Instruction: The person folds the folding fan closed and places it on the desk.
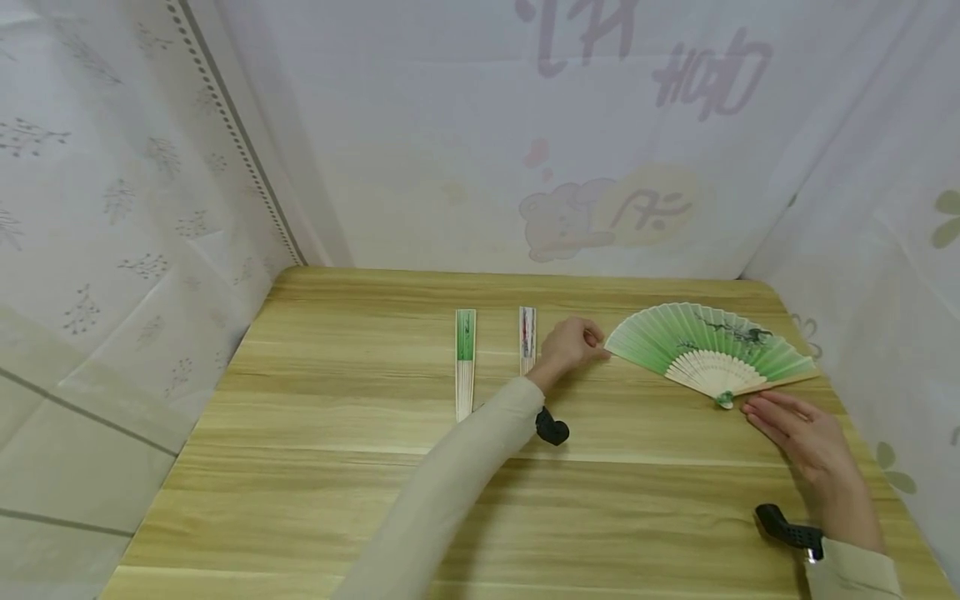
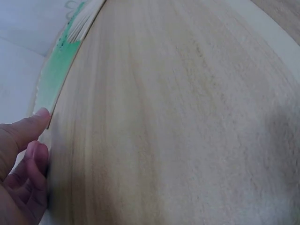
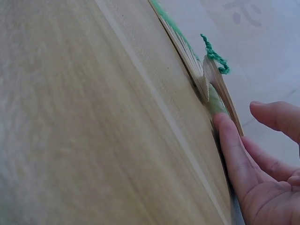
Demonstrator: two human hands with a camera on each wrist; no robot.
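Observation:
A green folding fan (image 1: 652, 337) with a dark painted branch lies spread on the right of the table. My left hand (image 1: 573, 343) is at its left corner. In the left wrist view, the thumb of my left hand (image 2: 21, 164) lies on the tip of the fan (image 2: 55, 70), its fingers curled beneath, pinching the corner. By the fan's pivot and right guard is my right hand (image 1: 806, 433). Seen from the right wrist, the straight fingers of my right hand (image 3: 255, 173) touch the fan (image 3: 187, 58) near its green cord (image 3: 214, 56), thumb held apart.
A closed green fan (image 1: 465, 362) lies left of centre on the wooden table (image 1: 315, 467). Beside it is a closed white fan (image 1: 528, 333) with a red and grey pattern, partly hidden by my left arm. Printed cloth (image 1: 420, 150) surrounds the table.

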